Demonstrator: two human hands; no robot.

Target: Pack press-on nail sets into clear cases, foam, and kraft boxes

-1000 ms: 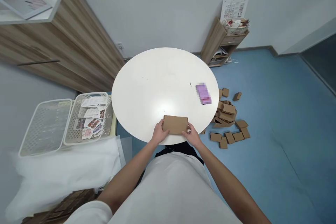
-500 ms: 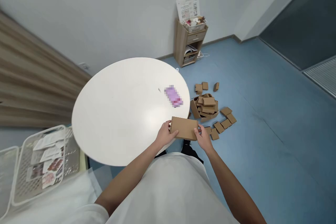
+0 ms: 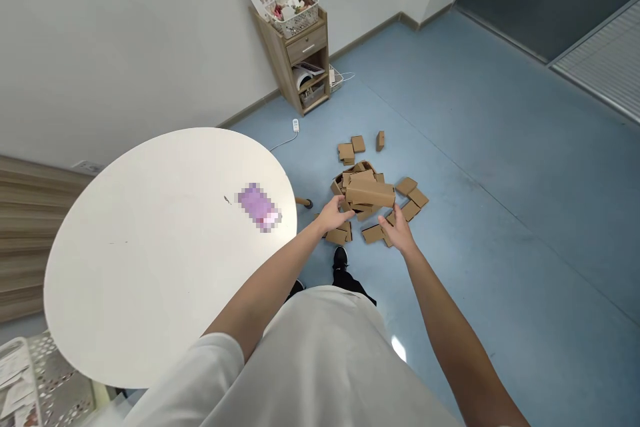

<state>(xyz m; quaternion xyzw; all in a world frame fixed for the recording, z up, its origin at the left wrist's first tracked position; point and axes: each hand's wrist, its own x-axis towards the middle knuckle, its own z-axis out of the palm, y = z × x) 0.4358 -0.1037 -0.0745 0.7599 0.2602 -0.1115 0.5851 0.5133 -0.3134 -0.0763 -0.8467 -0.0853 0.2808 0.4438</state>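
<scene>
A flat brown cardboard box [image 3: 371, 193] is tilted between my hands, over a larger carton [image 3: 337, 188] heaped with similar boxes on the floor. My left hand [image 3: 334, 215] is at its left end, fingertips near the edge, thumb stretched out below it. At the right end is my right hand [image 3: 399, 232], its fingers pointing up to the box corner and its thumb spread clear of the cardboard. Both hands look open, the thumbs off the box. Whether the fingertips still touch the ends is hard to tell.
Several small cardboard boxes [image 3: 411, 211] lie around the carton. A round white table [image 3: 165, 267] stands at left, with a pixelated purple item [image 3: 257, 205] on it. Against the wall is a wooden cabinet [image 3: 306, 47] topped by a basket [image 3: 299, 19]. My shoe [image 3: 341, 257] is near the boxes.
The view and my hands have swung right, away from the table edge. The box has gone from a two-handed hold to a tilt above the carton, with my thumbs lifted off it.
</scene>
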